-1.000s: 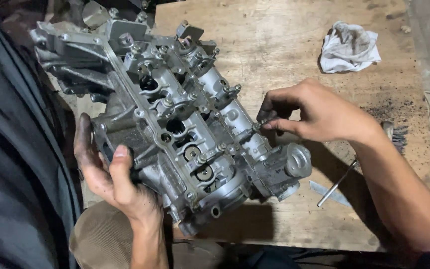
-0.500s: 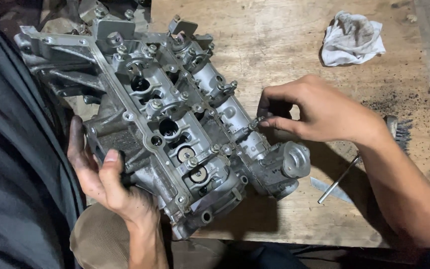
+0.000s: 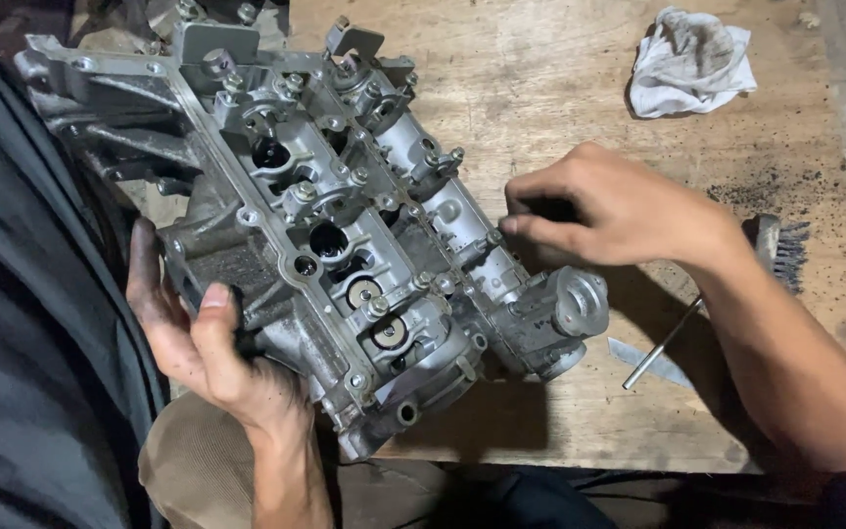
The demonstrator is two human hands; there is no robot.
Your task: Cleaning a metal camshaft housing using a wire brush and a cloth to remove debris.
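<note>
A large grey aluminium engine cylinder head [image 3: 345, 225] lies tilted across the left half of a wooden board [image 3: 560, 88], its valve side up. My left hand [image 3: 198, 343] grips its near left edge, thumb over the rim. My right hand [image 3: 609, 211] hovers at the head's right side, fingertips pinched together against a small fitting near a bolt; whether something tiny sits between the fingers is hidden. A round cap housing [image 3: 580, 304] juts out just below that hand.
A dirty white rag [image 3: 687, 64] lies at the board's far right corner. A wire brush [image 3: 780, 250] and a thin metal rod [image 3: 663, 343] rest by my right forearm. Dark grit is scattered nearby. The board's front edge runs just below the cylinder head.
The cylinder head has shifted slightly left and up in view. My left hand slid along its near edge. My right hand stayed pinched at the same spot on the right side.
</note>
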